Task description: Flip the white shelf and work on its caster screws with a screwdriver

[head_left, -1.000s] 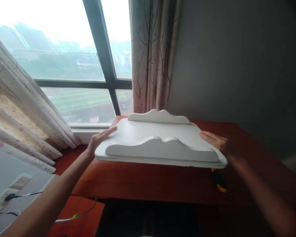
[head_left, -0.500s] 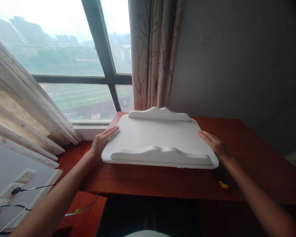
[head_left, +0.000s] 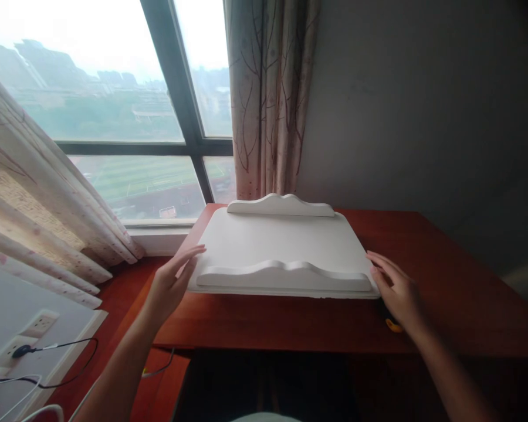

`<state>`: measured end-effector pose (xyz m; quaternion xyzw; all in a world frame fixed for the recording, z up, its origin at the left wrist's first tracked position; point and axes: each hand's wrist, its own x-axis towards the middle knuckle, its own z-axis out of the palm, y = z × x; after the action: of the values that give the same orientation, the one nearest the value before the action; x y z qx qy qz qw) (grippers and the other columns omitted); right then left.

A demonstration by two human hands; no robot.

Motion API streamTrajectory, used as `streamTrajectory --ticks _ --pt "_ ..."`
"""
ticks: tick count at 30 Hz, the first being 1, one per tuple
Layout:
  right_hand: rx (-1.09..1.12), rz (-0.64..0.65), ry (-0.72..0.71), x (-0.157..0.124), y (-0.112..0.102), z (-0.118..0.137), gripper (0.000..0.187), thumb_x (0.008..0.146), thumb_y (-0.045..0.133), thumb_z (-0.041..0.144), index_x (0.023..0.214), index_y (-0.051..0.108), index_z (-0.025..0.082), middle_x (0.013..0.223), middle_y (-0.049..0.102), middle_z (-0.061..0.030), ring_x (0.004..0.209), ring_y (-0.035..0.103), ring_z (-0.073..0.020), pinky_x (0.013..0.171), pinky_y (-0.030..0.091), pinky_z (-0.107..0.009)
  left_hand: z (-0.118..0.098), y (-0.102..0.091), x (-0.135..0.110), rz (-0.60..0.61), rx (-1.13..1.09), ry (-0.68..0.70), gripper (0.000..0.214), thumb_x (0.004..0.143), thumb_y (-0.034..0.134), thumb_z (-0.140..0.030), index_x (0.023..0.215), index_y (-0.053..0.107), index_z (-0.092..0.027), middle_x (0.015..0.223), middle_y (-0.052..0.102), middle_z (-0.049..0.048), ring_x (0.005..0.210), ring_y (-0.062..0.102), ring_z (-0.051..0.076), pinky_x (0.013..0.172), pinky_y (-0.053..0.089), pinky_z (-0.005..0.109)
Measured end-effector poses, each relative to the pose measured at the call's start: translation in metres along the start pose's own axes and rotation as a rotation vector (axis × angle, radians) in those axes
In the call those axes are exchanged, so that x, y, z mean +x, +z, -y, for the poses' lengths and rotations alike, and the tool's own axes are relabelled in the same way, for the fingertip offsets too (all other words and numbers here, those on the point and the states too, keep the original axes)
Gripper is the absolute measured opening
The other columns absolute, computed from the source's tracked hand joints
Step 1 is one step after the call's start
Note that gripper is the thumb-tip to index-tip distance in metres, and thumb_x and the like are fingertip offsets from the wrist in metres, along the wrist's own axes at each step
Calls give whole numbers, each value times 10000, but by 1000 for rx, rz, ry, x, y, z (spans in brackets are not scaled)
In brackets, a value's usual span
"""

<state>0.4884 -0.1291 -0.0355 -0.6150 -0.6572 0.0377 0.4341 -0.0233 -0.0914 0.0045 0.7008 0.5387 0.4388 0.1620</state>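
A white board lies on the reddish-brown desk, with a wavy-topped white rail along its far edge and another along its near edge. My left hand is at the board's left side, its fingers stretched out and the fingertips over the edge. At the right edge, my right hand has its fingers extended, the tips at the board's side. Both hands look open; whether they press on the board I cannot tell. Partly behind my right hand lies a dark object with a yellow end, its kind unclear.
The desk stands against a grey wall and a window. Patterned curtains hang on both sides of the glass. At lower left, wall sockets hold a black plug, with loose cables running near my left arm.
Both hands have slid nearer along the board's sides, and their fingers are now more bent. The board stays on the desk; the view has shifted slightly.
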Motion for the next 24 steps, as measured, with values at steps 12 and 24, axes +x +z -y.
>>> streamTrajectory --ticks 12,24 --pt "-133 -49 154 -71 8 -7 499 968 409 376 1447 505 280 1405 602 -97 1280 581 -338 1032 509 -526 -4 28 -31 -71 47 126 297 990 505 -392 1180 680 -246 1266 703 73 1271 590 261 1185 354 499" --pt "-447 -70 182 -70 10 -50 388 881 539 439 1206 678 276 1111 742 -140 863 719 -376 687 579 -509 -10 32 -33 -116 14 105 265 987 507 -384 1106 695 -241 1155 729 68 1154 633 261 1137 395 475"
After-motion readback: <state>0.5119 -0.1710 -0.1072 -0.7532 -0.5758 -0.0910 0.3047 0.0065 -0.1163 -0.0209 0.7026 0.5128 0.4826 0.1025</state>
